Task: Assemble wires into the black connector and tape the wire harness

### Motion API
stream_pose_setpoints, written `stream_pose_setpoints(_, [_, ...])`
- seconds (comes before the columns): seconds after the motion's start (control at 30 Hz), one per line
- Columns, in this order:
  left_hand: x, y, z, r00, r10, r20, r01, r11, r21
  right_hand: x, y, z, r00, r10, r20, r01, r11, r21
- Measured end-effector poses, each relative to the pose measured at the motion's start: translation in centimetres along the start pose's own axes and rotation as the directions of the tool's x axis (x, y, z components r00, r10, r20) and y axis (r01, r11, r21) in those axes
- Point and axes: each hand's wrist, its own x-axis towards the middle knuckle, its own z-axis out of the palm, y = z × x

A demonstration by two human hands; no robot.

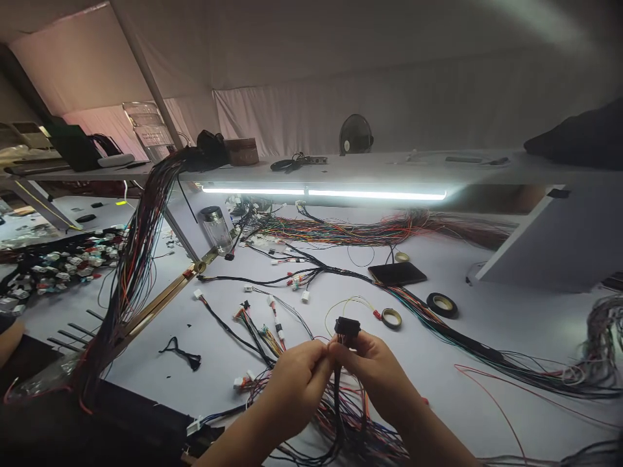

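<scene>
Between my two hands, over the near middle of the table, a black connector point(347, 325) stands upright with its wires running down into a dark cable point(337, 402). My right hand point(377, 370) is closed around the connector's lower end and wires. Fingers of my left hand point(302, 379) are pinched together just left of it, at the wires; what exactly lies in that pinch is too small to make out. Beneath my hands spreads a tangle of coloured wires point(370, 438). White connectors point(241, 383) lie to the left of my left hand.
A taped harness point(350, 275) crosses the white table point(438, 363). Tape rolls point(442, 305) and a dark phone point(398, 274) lie behind my hands. A glass jar point(217, 230) stands under the shelf point(389, 167). Wires point(141, 240) hang at left. Part of another person's arm point(10, 340) shows at the left edge.
</scene>
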Motion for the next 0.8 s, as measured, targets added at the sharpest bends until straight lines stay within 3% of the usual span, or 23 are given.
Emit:
stream_pose_setpoints(0.1, [0.1, -0.3, 0.1, 0.977, -0.17, 0.125, 0.207, 0.887, -0.413, 0.0, -0.6, -0.3, 0.99, -0.138, 0.038, 0.141, 0.987, -0.077])
stream_pose_setpoints(0.17, [0.1, -0.5, 0.2, 0.954, -0.221, 0.202, 0.298, 0.771, -0.563, -0.2, -0.4, -0.7, 0.967, -0.233, 0.105, 0.249, 0.953, -0.173])
stream_pose_setpoints(0.27, [0.0, -0.7, 0.2, 0.947, -0.245, 0.207, 0.32, 0.722, -0.613, -0.8, 0.4, -1.1, 0.924, -0.313, 0.22, 0.363, 0.899, -0.245])
stream_pose_setpoints(0.47, [-0.9, -0.9, 0.7, 0.927, -0.294, 0.232, 0.37, 0.617, -0.695, -3.0, 0.6, -1.1, 0.906, -0.303, 0.295, 0.394, 0.857, -0.331])
stream_pose_setpoints(0.53, [-1.3, -0.9, 0.8, 0.945, -0.269, 0.184, 0.317, 0.632, -0.707, -3.6, 0.0, -1.1, 0.912, -0.287, 0.293, 0.382, 0.852, -0.358])
stream_pose_setpoints(0.63, [-1.9, -0.8, 0.6, 0.981, -0.188, 0.054, 0.179, 0.755, -0.631, -3.9, -0.7, -1.1, 0.917, -0.287, 0.275, 0.379, 0.84, -0.387])
stream_pose_setpoints(0.73, [-2.0, -0.5, 0.3, 0.995, -0.076, 0.063, 0.094, 0.912, -0.399, -3.9, -0.7, -0.9, 0.906, -0.288, 0.309, 0.4, 0.82, -0.41])
stream_pose_setpoints(0.8, [-2.0, -0.4, 0.2, 0.995, -0.048, 0.092, 0.076, 0.939, -0.337, -3.9, -0.3, -0.7, 0.894, -0.307, 0.325, 0.428, 0.799, -0.423])
